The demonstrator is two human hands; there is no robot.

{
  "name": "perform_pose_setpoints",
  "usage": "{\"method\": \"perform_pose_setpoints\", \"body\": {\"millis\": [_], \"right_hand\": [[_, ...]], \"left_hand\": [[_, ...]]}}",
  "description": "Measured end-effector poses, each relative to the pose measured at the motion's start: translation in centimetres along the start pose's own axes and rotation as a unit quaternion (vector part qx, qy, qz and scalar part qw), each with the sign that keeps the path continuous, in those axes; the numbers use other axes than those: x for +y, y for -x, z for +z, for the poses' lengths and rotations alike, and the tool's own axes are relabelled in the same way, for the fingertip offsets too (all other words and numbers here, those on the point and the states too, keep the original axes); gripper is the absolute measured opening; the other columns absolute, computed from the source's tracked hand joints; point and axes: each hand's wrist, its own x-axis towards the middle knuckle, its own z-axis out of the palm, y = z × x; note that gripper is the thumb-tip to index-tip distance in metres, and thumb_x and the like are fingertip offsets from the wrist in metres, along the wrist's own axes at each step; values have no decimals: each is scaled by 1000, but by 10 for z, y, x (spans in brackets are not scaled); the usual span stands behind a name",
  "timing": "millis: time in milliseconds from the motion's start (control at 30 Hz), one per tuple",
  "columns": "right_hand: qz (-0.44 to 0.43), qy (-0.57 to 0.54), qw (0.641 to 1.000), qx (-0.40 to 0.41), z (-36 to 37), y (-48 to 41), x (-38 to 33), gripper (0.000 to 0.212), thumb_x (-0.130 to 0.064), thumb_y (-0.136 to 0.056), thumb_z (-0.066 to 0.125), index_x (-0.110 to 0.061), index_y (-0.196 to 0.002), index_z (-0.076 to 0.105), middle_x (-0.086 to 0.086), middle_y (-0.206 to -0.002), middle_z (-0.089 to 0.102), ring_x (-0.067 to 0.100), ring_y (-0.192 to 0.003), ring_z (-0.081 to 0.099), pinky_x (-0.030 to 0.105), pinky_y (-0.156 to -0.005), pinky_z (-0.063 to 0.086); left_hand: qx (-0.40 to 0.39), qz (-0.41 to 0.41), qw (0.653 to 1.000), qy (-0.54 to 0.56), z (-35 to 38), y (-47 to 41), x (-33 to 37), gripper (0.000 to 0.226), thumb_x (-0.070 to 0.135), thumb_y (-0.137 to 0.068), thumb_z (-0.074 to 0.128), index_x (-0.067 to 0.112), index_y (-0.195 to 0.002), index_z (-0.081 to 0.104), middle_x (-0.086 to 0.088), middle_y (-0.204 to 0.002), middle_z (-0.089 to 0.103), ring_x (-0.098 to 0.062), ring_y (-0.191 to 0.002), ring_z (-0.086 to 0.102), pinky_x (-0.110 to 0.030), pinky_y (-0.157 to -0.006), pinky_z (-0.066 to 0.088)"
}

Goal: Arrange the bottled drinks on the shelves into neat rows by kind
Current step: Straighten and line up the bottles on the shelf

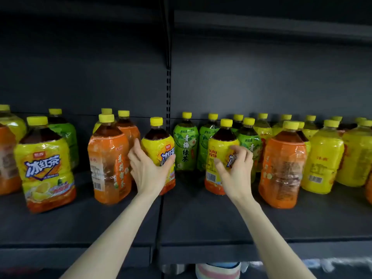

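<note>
Left hand (149,170) grasps a yellow tea bottle (159,143), thumb across its front label, fingers round its left side. Right hand (235,170) is curled in front of a second yellow bottle (218,150); blur hides whether it touches.

Both bottles stand upright, long axis vertical, caps up, midway back on the dark shelf (201,222), the first at its middle seam.

Green bottles (185,150) stand behind, between them. A slotted post (168,87) splits the dark back panel (261,81).
</note>
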Motion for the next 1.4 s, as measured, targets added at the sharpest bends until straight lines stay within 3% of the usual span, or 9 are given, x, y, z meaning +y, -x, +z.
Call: {"method": "perform_pose_setpoints", "body": {"millis": [200, 367, 500, 567, 667, 867, 1100, 1300, 1400], "right_hand": [[53, -21, 998, 34, 16, -16, 4, 85, -37, -83, 71, -7, -147, 21, 17, -145, 29, 33, -133, 32, 45, -110, 31], [96, 52, 992, 55, 19, -23, 4, 107, -55, -67, 77, -5, -146, 24, 20, -140, 35, 36, -130, 31, 45, -108, 28], [101, 41, 992, 60, 29, -16, -3, 115, -70, -56, 74, -5, -139, 31, 12, -132, 35, 31, -128, 32, 46, -107, 27], [110, -70, 991, 34, 28, -12, -5, 113, -73, -56, 72, -7, -136, 28, 5, -128, 35, 24, -124, 38, 37, -104, 34], [146, -170, 974, -27, 24, -11, -2, 98, -61, -64, 76, -15, -134, 25, 0, -122, 48, 16, -109, 54, 28, -88, 42], [179, -216, 957, -77, 17, -13, 0, 85, -51, -47, 88, -21, -119, 53, -3, -107, 69, 15, -97, 67, 40, -88, 56], [169, -232, 958, -14, -12, 15, -7, 86, -58, -43, 85, -26, -117, 54, -7, -104, 69, 11, -94, 68, 41, -85, 57], [158, -223, 961, 40, -75, 38, 0, 84, -65, -45, 80, -27, -116, 55, -8, -104, 70, 10, -95, 68, 42, -87, 56], [155, -223, 959, 75, -124, 53, 9, 87, -66, -49, 80, -28, -123, 54, -7, -106, 70, 10, -97, 68, 43, -89, 56]], "left_hand": [[9, 2, 999, 50, 15, -11, -11, 101, 48, -70, 77, 25, -146, 15, -15, -139, 32, -36, -122, 43, -45, -96, 39], [-7, 14, 991, 132, 11, -12, -19, 95, 46, -68, 79, 35, -143, 21, -4, -144, 36, -22, -128, 41, -28, -94, 34], [-58, 3, 977, 203, 8, -8, -20, 104, 52, -60, 83, 35, -143, 23, 5, -138, 47, -13, -122, 50, -35, -100, 43], [-83, -25, 968, 236, 8, -5, -17, 99, 52, -55, 85, 29, -136, 34, 10, -121, 58, -4, -107, 60, -36, -93, 51], [-130, -53, 951, 277, 11, 0, -11, 77, 42, -60, 78, 31, -126, 41, 17, -105, 61, 7, -89, 63, -22, -77, 55], [-170, -79, 934, 303, 9, 2, -4, 70, 37, -70, 74, 29, -129, 38, 11, -109, 61, 0, -95, 61, -18, -71, 50], [-195, -76, 929, 305, 3, 24, 21, 73, 52, -64, 76, 26, -124, 45, 4, -107, 67, -13, -98, 67, -44, -88, 54], [-196, -23, 937, 288, 4, 77, 66, 57, 59, -61, 75, 33, -107, 56, 13, -91, 71, -3, -87, 68, -35, -81, 56], [-211, -7, 931, 296, 10, 113, 97, 62, 66, -55, 68, 30, -105, 60, 13, -91, 72, -3, -86, 68, -31, -77, 55]]}}
